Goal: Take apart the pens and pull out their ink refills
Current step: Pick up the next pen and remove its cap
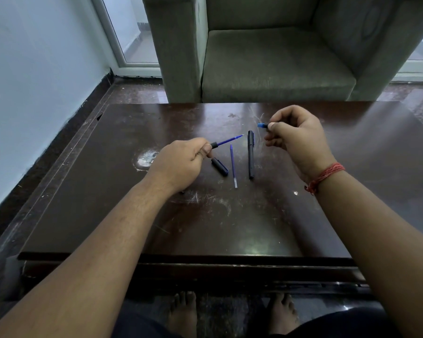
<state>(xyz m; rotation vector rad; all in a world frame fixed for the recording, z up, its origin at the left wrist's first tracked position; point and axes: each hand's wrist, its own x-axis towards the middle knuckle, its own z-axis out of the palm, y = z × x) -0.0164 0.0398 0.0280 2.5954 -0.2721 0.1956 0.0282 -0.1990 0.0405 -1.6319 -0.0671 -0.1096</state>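
Observation:
My left hand (185, 162) grips a black pen barrel (213, 145) above the dark table (122, 215); a blue ink refill (230, 140) sticks out of the barrel toward the right. My right hand (296, 137) pinches a small blue tip piece (262, 125) between thumb and fingers, held apart from the refill's point. Between the hands lie a black cap (219, 166), a loose blue refill (233, 165) and a whole black pen (250, 153), all flat on the table.
A grey-green armchair (276, 62) stands just beyond the table's far edge. A white scuffed patch (145, 159) marks the table left of my left hand. My bare feet (183, 311) show on the floor under the near edge.

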